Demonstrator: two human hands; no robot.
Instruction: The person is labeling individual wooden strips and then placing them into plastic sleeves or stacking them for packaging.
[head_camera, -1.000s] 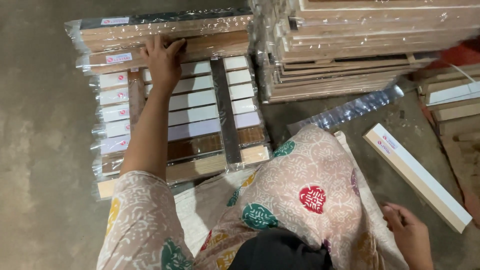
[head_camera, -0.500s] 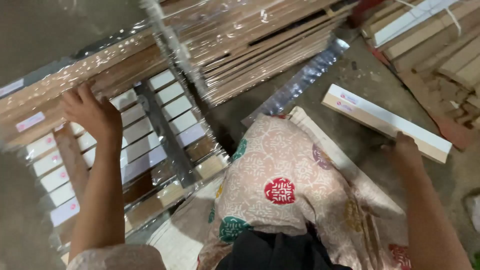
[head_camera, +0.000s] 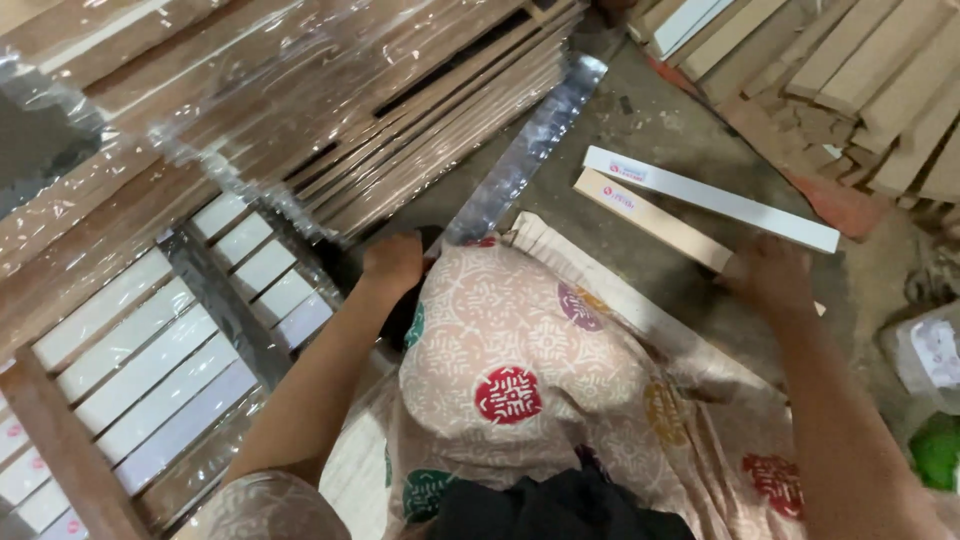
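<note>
My right hand (head_camera: 768, 278) rests on the near end of a flat tan wooden strip (head_camera: 648, 217) that lies on the floor; its grip on the strip is unclear. A white strip (head_camera: 712, 199) lies right beside it, just beyond. My left hand (head_camera: 394, 264) is pulled in against my patterned knee (head_camera: 520, 350), fingers curled, next to a plastic-wrapped bundle of white and brown strips (head_camera: 180, 340). Whether the left hand holds anything is hidden.
Tall stacks of plastic-wrapped wooden strips (head_camera: 330, 110) fill the upper left. A crumpled clear plastic sleeve (head_camera: 530, 150) runs across the grey floor. Loose tan boards (head_camera: 850, 90) pile up at upper right. A white packet (head_camera: 930, 355) and something green (head_camera: 940, 450) sit at the right edge.
My left hand left the far bundle and came back to my knee. My right hand reached forward onto the tan strip. The view swung to the right.
</note>
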